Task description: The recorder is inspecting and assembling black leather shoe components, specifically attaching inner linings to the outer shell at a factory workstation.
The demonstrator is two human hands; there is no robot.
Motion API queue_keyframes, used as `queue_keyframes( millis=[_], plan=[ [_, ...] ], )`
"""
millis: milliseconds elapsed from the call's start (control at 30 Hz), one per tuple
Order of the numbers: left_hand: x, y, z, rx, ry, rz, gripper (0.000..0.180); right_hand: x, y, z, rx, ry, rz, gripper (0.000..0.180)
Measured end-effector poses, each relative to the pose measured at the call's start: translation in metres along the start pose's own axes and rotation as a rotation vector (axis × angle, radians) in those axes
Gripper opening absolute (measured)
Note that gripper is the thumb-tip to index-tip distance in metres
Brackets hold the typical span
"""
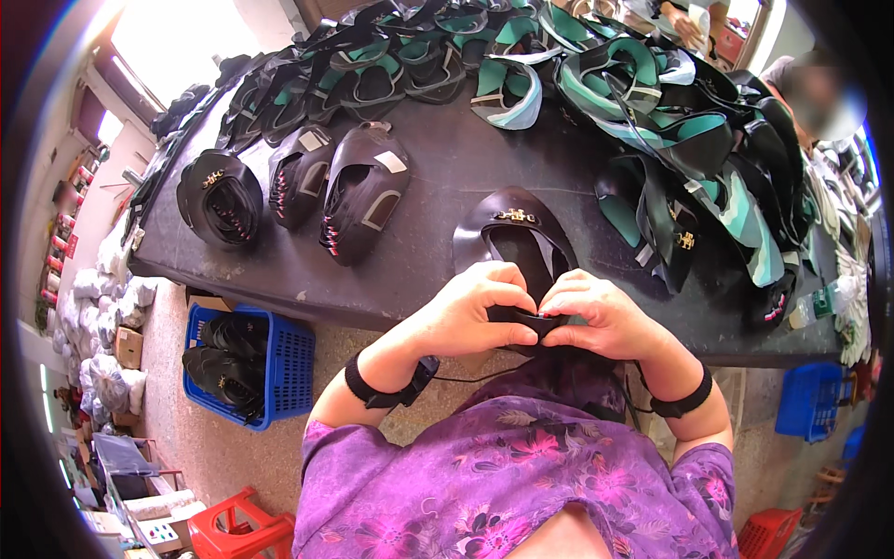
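A black shoe upper (pixel 473 244) with a gold buckle across its front lies at the table's near edge, its heel end toward me. My left hand (pixel 480 312) pinches the heel rim between thumb and fingers. My right hand (pixel 601 317) grips the same rim from the other side, and the two hands nearly meet. A small light and red spot shows at the rim between the thumbs. To the left stand nested bundles of black uppers: one with a buckle (pixel 193 207) and two with white labels (pixel 284 191) (pixel 358 149).
Loose black uppers with teal linings heap up on the right (pixel 675 144) and along the back (pixel 372 79) of the dark table (pixel 438 168). A clear bottle (pixel 824 303) lies at right. Blue baskets (pixel 291 368) (pixel 808 401) and a red stool (pixel 240 526) stand below. Another person's hand (pixel 684 23) shows beyond.
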State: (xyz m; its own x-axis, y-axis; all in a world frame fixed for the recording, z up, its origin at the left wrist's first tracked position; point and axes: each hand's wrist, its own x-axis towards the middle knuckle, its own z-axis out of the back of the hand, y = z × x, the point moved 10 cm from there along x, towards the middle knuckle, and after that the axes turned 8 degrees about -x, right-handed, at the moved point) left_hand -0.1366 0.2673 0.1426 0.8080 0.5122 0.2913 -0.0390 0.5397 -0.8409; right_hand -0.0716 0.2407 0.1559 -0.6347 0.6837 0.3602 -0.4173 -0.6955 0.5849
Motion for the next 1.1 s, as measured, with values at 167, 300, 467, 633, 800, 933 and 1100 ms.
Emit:
queue_keyframes(
  millis=[167,300,467,633,800,933,1100],
  plan=[
    [0.001,0.0,0.001,-0.049,-0.055,-0.024,0.027,-0.004,-0.006,0.001,0.053,-0.039,-0.03,0.024],
    [-0.001,0.005,0.003,-0.127,-0.096,0.016,0.026,-0.002,-0.007,0.002,0.071,-0.02,-0.07,0.024],
    [-0.002,0.007,0.004,-0.146,-0.101,0.011,0.025,-0.003,-0.005,0.001,0.038,-0.041,-0.059,0.025],
    [-0.002,0.01,0.004,-0.154,-0.1,0.021,0.027,-0.003,-0.002,0.0,0.006,-0.047,-0.049,0.026],
    [-0.004,0.011,0.003,-0.167,-0.11,0.026,0.028,-0.003,0.001,-0.001,-0.015,-0.043,-0.044,0.025],
    [-0.003,0.011,0.004,-0.159,-0.113,0.011,0.029,-0.003,0.001,0.0,-0.017,-0.047,-0.042,0.024],
    [-0.003,0.011,0.002,-0.139,-0.104,0.012,0.029,-0.004,0.002,0.0,-0.048,-0.04,-0.038,0.022]
  ],
)
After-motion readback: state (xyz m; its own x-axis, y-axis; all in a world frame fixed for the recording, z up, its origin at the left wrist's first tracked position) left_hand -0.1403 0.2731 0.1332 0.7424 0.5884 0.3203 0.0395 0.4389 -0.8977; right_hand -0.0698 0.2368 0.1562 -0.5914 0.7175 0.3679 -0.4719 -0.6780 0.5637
